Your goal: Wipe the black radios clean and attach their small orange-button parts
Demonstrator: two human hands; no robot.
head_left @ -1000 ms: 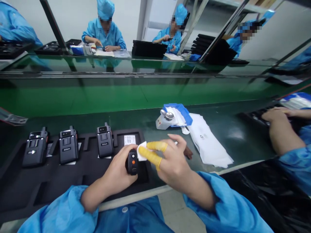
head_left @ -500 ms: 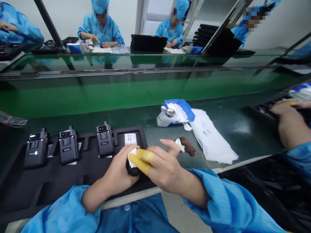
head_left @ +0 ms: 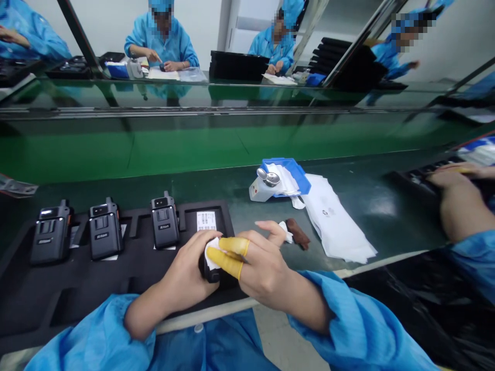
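Observation:
My left hand is wrapped around a black handheld radio; most of the radio is hidden by my fingers. Against its upper end lies a white wipe, pressed there by my right hand. Two fingers of that hand wear yellow finger cots. Both hands are over the right end of a black foam tray. Three radios, one at the left, one beside it and one further right, lie in the tray. A white printed label shows in the slot behind my hands.
A blue bin of white wipes stands behind a white dispenser bottle with a metal top. White sheets and a brown crumpled cloth lie at right. A co-worker's arm is far right; others sit behind the glass.
My right fingers have shifted very slightly with the wipe on the radio. The view has moved a little, and a person behind the glass at far right now shows a hand held out.

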